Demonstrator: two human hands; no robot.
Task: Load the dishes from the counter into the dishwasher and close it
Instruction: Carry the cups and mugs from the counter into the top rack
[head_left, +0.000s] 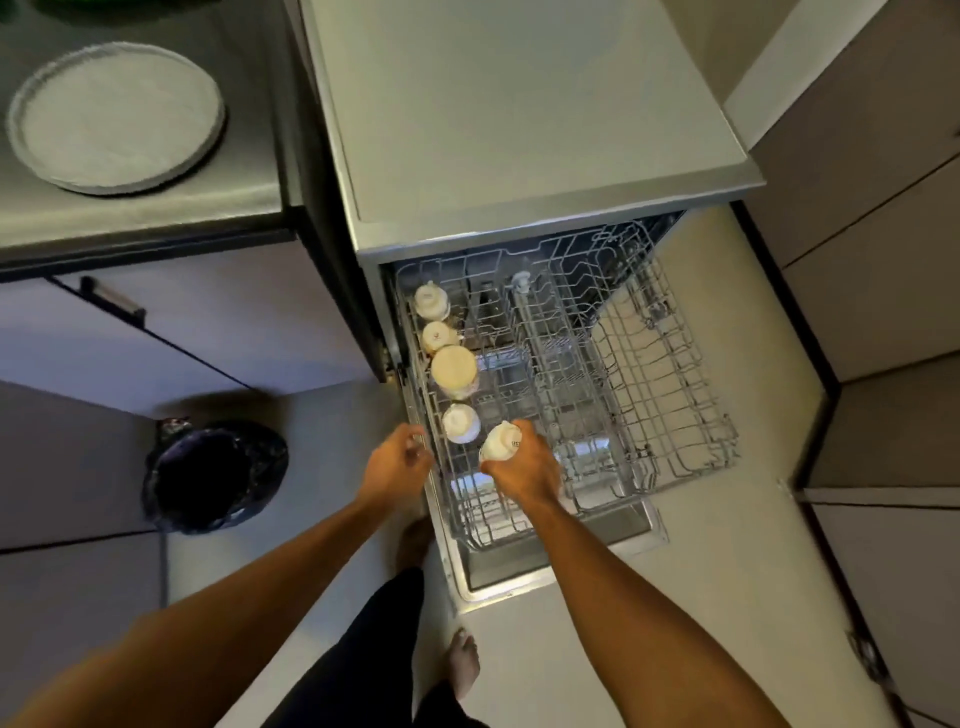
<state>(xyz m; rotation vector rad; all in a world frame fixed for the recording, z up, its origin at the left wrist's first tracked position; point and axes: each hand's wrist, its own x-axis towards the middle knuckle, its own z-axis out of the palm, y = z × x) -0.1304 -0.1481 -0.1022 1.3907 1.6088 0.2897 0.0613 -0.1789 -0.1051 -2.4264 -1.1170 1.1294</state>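
The dishwasher stands open with its upper wire rack (649, 364) pulled out over the lowered door (561, 577). Along the rack's left side stand several upturned pale cups in a row, among them a larger one (454, 370) and a small one (460, 422) nearest me. My right hand (522, 465) grips another white cup (500, 441), upside down, just right of that small cup above the rack's near left part. My left hand (397, 460) is at the rack's left edge with fingers curled; whether it grips the wire is unclear. A grey plate (117, 117) lies on the dark counter at the upper left.
A black-lined waste bin (215, 475) stands on the floor left of the dishwasher. Cabinet fronts (883, 260) run along the right side. My bare feet (464, 662) are on the pale floor beside the door. The dishwasher's grey top (519, 104) is bare.
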